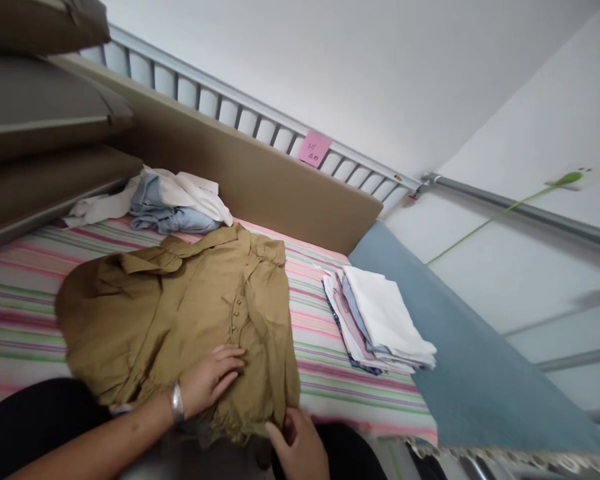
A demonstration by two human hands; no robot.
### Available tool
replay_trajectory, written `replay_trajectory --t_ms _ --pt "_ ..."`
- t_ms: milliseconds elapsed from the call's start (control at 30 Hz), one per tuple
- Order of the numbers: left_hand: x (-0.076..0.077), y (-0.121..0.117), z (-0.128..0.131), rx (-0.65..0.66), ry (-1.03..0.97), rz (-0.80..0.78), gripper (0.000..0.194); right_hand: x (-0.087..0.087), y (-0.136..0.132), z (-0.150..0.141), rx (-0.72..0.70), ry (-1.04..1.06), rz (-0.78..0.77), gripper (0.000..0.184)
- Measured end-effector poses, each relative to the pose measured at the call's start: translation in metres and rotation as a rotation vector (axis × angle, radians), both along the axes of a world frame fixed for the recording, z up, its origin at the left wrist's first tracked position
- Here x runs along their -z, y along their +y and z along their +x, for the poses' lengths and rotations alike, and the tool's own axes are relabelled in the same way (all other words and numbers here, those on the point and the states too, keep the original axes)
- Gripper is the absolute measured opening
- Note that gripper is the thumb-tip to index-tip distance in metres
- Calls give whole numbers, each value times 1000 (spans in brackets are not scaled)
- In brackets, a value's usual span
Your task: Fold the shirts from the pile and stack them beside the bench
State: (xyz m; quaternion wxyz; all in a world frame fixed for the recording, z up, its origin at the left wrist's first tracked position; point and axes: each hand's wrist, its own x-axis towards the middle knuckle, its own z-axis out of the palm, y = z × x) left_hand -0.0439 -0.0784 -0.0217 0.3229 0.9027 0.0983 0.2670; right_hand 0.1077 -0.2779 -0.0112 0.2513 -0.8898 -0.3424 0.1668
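Note:
A mustard-brown buttoned shirt (180, 313) lies spread on the striped bed sheet (25, 293). My left hand (210, 380), a metal watch on its wrist, rests flat on the shirt's lower front with fingers stretched out. My right hand (297, 447) grips the shirt's bottom hem near the bed edge, thumb on top of the cloth and fingers curled under.
A stack of folded clothes (380, 320), white on top, lies to the right on the sheet. A loose heap of white and pale blue garments (165, 200) sits by the brown headboard (260, 180). Grey pillows (40, 113) are piled at the left. A blue blanket (455, 360) runs along the wall.

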Motion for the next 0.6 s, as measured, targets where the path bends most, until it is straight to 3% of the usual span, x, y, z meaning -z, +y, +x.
replay_trajectory --t_ms 67,133,300,433,600 --pt "-1 -4 -10 -74 18 -8 26 4 0 -2 -29 -67 -9 16" --pt "-9 -2 -20 -135 38 -5 26 7 0 1 -48 -77 45 20" --pt "-52 23 -21 -321 77 25 24 22 -1 27 -120 108 164 17" --pt "-83 35 30 -406 107 32 26 32 9 49 -245 191 125 9" --pt "-91 45 135 -386 287 145 30 20 23 61 -335 197 77 10"
